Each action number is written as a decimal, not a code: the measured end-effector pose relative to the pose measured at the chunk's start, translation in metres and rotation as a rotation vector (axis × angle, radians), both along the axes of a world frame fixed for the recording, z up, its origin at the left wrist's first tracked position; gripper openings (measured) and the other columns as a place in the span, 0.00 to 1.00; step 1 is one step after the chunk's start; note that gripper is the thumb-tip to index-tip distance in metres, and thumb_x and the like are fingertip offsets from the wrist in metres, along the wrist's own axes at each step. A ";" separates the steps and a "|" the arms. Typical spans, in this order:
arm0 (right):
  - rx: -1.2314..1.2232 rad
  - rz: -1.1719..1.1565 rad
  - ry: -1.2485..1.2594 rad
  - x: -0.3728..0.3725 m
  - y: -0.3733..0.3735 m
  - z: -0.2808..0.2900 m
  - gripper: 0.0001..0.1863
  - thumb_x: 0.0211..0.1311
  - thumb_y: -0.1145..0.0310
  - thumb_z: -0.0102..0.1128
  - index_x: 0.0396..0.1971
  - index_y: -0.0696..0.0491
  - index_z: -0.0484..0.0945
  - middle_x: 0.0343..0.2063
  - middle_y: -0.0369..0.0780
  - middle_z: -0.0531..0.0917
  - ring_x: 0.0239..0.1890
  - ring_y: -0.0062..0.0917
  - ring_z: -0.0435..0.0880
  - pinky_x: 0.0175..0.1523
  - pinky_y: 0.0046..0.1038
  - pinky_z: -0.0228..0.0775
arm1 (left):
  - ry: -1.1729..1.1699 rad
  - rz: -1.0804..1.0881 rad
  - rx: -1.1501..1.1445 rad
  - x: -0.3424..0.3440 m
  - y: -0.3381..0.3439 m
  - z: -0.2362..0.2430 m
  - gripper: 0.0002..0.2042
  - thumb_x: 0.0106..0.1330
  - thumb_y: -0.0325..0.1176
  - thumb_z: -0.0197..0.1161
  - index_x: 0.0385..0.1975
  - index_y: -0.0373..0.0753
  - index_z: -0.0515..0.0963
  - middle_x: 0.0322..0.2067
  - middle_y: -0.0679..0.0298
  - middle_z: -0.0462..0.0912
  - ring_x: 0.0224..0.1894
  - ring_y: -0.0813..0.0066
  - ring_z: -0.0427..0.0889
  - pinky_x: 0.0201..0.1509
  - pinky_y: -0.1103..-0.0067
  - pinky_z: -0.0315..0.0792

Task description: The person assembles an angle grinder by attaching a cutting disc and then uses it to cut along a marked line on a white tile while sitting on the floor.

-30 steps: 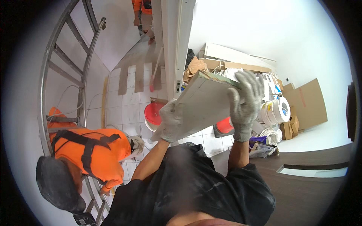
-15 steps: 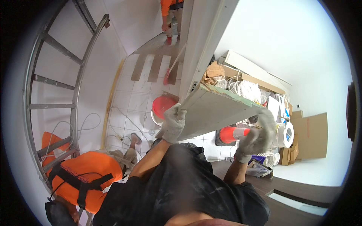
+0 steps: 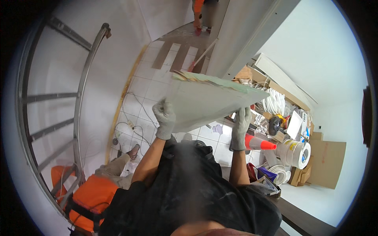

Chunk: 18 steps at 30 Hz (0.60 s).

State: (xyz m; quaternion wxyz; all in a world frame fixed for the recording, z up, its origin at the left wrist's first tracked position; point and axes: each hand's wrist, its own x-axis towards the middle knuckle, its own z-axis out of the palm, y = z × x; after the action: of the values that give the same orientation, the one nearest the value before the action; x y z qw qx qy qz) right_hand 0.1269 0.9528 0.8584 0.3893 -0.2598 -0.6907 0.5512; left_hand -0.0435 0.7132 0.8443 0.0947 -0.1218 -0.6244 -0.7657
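A pale grey board (image 3: 208, 104) with ragged greenish edges spans the middle of the head view, tilted in front of me. My left hand (image 3: 164, 116), in a grey knit glove, grips its left side with fingers curled. My gloved right hand (image 3: 241, 128) holds the board's lower right edge, fingertips pointing up. An orange-and-white traffic cone (image 3: 260, 143) lies on its side just right of my right hand. Part of the floor is hidden behind the board.
A metal ladder (image 3: 84, 106) stands at left beside an orange-clad co-worker (image 3: 92, 194). Another person (image 3: 198, 11) is beyond the doorframe (image 3: 240, 43). Cables (image 3: 134, 128) cross the tiles. Cable coils (image 3: 291, 153), cardboard (image 3: 328, 161) and clutter line the right wall.
The board has swung, its greenish edge now farther left, covering the red bucket. My right hand has lowered onto its edge. The view has shifted, and the near co-worker sits lower in it.
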 end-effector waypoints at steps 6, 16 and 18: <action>-0.159 0.009 -0.058 -0.093 -0.021 0.047 0.23 0.77 0.52 0.66 0.35 0.61 0.81 0.27 0.31 0.79 0.31 0.15 0.69 0.36 0.26 0.63 | 0.136 0.171 -0.227 -0.085 -0.039 0.021 0.22 0.83 0.42 0.59 0.25 0.32 0.75 0.20 0.74 0.67 0.25 0.83 0.64 0.27 0.75 0.61; -0.057 -0.042 -0.095 -0.286 -0.083 0.169 0.32 0.67 0.42 0.72 0.33 0.64 0.88 0.20 0.34 0.80 0.25 0.19 0.74 0.34 0.31 0.70 | 0.118 0.367 -0.335 -0.287 -0.094 0.103 0.25 0.82 0.46 0.60 0.26 0.30 0.76 0.20 0.67 0.68 0.27 0.75 0.70 0.33 0.69 0.69; -0.140 0.003 0.145 -0.327 -0.104 0.185 0.33 0.65 0.40 0.73 0.35 0.63 0.89 0.21 0.35 0.82 0.25 0.21 0.76 0.35 0.31 0.71 | 0.089 0.451 -0.302 -0.315 -0.105 0.126 0.26 0.81 0.49 0.61 0.28 0.29 0.77 0.23 0.63 0.72 0.30 0.71 0.74 0.36 0.67 0.72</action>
State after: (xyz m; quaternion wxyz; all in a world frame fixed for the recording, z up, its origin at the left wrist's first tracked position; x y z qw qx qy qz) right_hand -0.2006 0.8493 1.0434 0.4183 -0.2448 -0.6209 0.6161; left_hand -0.3583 0.6083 0.9703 0.2709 -0.0261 -0.7380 -0.6175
